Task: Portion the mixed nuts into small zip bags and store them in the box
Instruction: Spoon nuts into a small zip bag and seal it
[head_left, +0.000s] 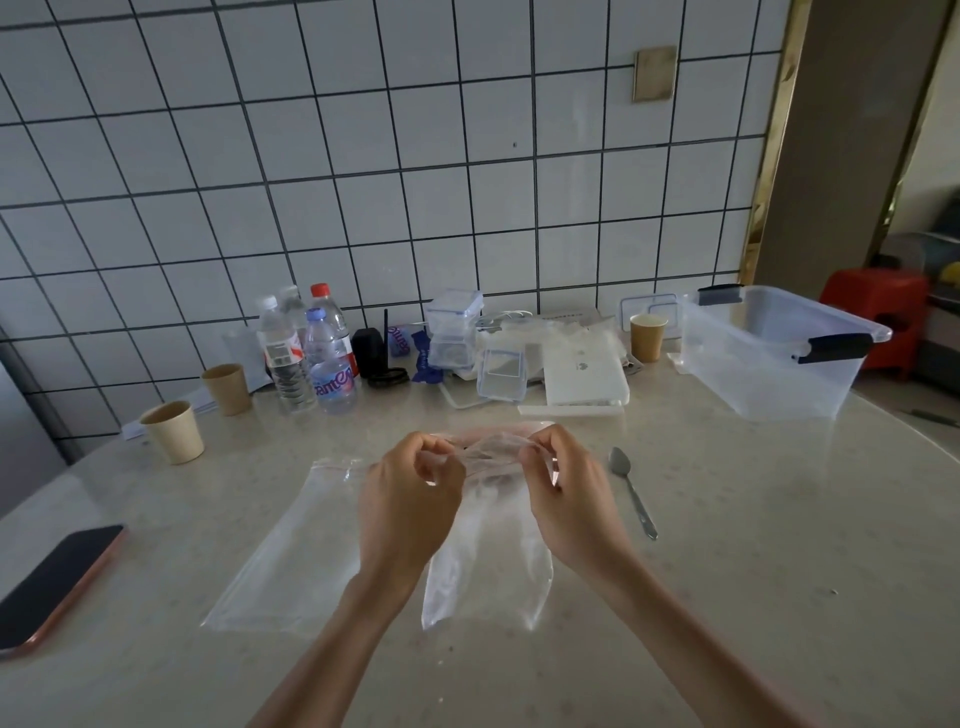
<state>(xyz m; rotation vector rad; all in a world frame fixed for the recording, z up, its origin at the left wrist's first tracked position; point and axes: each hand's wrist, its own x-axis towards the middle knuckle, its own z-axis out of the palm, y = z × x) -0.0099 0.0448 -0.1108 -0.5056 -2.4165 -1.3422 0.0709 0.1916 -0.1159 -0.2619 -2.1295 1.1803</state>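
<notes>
Left of the spoon (631, 493), I've got both hands, left (410, 499) and right (569, 499), pinching the bag (488, 566) mouth, seemingly prying it open; thin film could slip, and the box (769, 353) sits beyond the spoon.

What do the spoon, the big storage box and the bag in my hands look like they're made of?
Spoon: likely metal, grey with a dull sheen. Storage box: clear rigid plastic, the wall shows through; dark clips. Bag: thin, clear, crinkled plastic film, pinched by left hand and right hand.
</notes>
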